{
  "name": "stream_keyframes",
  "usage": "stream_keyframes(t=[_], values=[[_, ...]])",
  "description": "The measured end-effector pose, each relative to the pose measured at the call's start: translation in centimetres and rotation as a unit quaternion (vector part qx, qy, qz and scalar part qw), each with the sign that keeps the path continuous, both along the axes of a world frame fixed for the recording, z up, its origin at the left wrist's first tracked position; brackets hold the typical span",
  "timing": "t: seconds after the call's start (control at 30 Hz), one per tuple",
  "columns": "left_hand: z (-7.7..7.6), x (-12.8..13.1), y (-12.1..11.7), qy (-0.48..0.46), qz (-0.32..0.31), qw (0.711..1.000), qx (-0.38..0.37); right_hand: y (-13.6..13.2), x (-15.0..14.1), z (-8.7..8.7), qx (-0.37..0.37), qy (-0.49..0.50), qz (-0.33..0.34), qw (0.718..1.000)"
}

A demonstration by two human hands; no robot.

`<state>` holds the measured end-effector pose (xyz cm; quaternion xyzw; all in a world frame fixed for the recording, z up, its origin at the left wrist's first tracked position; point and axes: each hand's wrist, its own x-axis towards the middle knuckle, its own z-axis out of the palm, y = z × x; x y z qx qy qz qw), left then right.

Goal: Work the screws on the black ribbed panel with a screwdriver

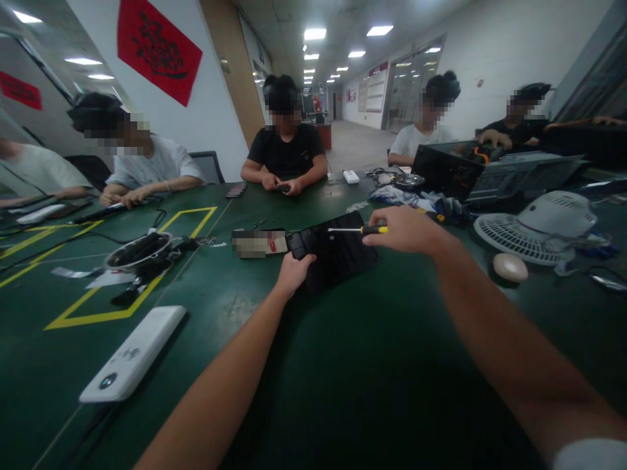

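A flat black rectangular panel (337,258), perhaps a device's casing, is tilted above the green table in front of me. My left hand (294,271) grips its left edge, thumb on top. In my right hand (409,230) is a screwdriver (350,230) with a yellow and black handle. Its metal shaft points left across the panel's upper part; I cannot tell whether the tip touches the panel. A small round light spot shows on the panel just below the shaft. Beside the panel's left end lies a small box-like piece with a pale face (252,244), partly blurred out.
A white power bank (134,352) lies front left, near a round frame with cables (140,251). To the right are a white fan (522,228), a pale computer mouse (510,267) and an opened black computer case (450,170). Several people sit around the table (372,378).
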<state>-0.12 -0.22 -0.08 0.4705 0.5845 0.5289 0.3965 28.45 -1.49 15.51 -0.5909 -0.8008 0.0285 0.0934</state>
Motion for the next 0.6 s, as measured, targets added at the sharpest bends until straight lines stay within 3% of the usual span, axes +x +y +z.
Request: stream_keyframes(t=[0.13,0.3,0.6], values=[[-0.3,0.1,0.0,-0.004,-0.012,1.0,0.015,-1.6,0.1,-3.0,-0.02,0.053,0.029,0.998],[-0.1,0.3,-0.1,-0.005,-0.033,0.999,0.025,-3.8,1.1,-6.0,0.035,0.041,-0.05,0.997],[0.0,0.3,0.0,0.018,-0.034,0.999,0.034,-4.6,0.0,-4.8,0.098,0.018,-0.074,0.992]])
